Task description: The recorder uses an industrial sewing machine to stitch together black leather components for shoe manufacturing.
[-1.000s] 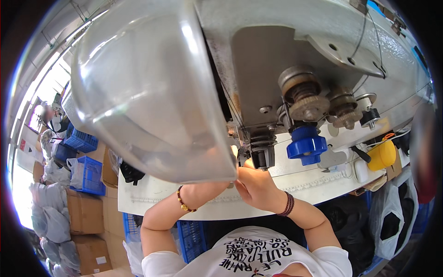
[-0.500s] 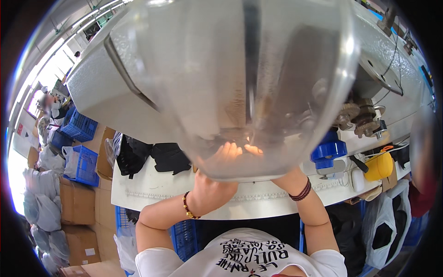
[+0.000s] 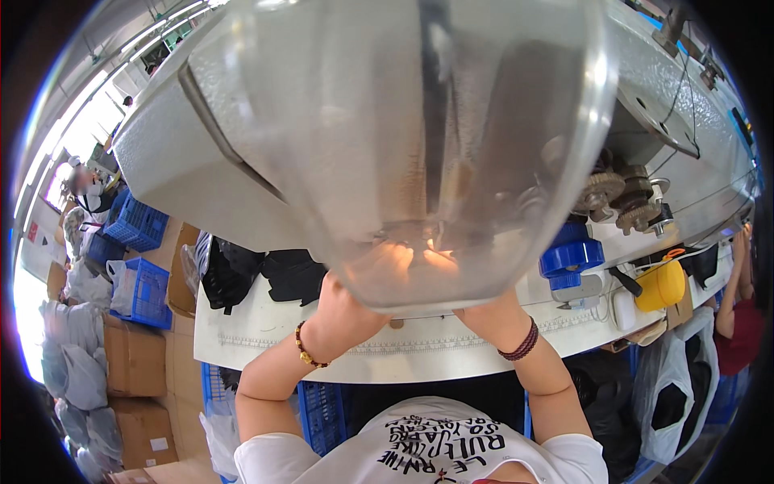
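Observation:
Both my hands reach under the head of a grey sewing machine [image 3: 185,153], behind a blurred, see-through cover [image 3: 484,145]. My left hand [image 3: 345,313], with a beaded bracelet [image 3: 303,347] at the wrist, rests at the work area left of the middle. Facing it from the right is my right hand [image 3: 490,315], its wrist ringed by a dark braided bracelet [image 3: 521,340]. The fingers of both hands show only as smeared, lit shapes through the cover, close to each other near the needle area. Whatever lies under them cannot be made out.
Black cut pieces [image 3: 290,274] lie on the white table [image 3: 258,345] at left. At right are a blue knob [image 3: 571,256], gears [image 3: 633,198] and a yellow container [image 3: 661,284]. Crates [image 3: 149,294] and cartons [image 3: 139,355] stand on the left floor. Another person's arm [image 3: 730,306] shows far right.
My left hand has moved forward and slightly left. My right hand has shifted a little left and nearer. At far right, the other person's raised arm shows more clearly.

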### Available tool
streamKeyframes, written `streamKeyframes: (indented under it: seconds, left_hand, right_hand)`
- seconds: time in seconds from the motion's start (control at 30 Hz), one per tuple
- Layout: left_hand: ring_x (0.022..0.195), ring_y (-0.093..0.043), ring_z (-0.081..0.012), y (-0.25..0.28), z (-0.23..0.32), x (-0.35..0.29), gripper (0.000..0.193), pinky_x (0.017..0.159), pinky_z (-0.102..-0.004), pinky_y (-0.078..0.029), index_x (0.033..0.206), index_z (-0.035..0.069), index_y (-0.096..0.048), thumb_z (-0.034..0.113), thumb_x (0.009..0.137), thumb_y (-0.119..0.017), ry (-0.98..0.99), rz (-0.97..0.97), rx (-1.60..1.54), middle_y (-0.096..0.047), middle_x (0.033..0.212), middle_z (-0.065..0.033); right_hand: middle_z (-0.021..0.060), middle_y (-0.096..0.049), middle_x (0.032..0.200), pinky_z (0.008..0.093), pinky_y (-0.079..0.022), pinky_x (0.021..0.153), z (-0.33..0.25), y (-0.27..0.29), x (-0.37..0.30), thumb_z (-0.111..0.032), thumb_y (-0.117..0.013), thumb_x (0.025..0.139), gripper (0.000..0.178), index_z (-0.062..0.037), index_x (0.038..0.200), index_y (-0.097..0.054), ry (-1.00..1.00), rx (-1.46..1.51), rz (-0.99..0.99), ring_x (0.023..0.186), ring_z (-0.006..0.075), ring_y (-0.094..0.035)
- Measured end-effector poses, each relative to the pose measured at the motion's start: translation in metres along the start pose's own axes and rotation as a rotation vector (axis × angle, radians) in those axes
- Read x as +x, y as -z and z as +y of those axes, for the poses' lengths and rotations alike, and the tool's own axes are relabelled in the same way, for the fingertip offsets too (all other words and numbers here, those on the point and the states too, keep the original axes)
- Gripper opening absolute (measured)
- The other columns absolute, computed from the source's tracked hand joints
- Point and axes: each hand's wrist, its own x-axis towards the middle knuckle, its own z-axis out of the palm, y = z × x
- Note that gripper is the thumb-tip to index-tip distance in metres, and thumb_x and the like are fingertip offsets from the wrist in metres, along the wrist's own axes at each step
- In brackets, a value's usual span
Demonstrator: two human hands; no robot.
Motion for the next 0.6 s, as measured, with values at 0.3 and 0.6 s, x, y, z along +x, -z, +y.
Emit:
streamKeyframes:
  seconds: [0.3,0.6]
  left_hand:
    - [0.067,-0.056,-0.0231,0.006,-0.013,0.011,0.010,0.064,-0.0339,-0.048,0.070,0.003,-0.058,0.001,0.061,-0.063,-0.017,-0.019,-0.110,-0.058,0.074,-0.0077]
    - [0.059,-0.054,-0.0199,-0.005,-0.026,0.005,0.009,0.053,-0.0275,-0.046,0.073,0.003,-0.061,0.000,0.066,-0.057,-0.060,0.098,-0.161,-0.058,0.071,-0.0079]
  right_hand:
    - [0.0052,-0.058,0.110,0.0352,-0.044,0.079,-0.009,-0.001,-0.002,-0.004,-0.062,0.067,0.045,-0.0113,0.111,-0.056,0.007,-0.209,-0.126,0.093,0.0221,-0.055]
    - [0.0061,-0.058,0.111,0.0340,-0.043,0.080,-0.008,-0.006,0.004,-0.006,-0.062,0.069,0.041,-0.0102,0.110,-0.057,-0.044,-0.164,-0.096,0.091,0.0211,-0.056]
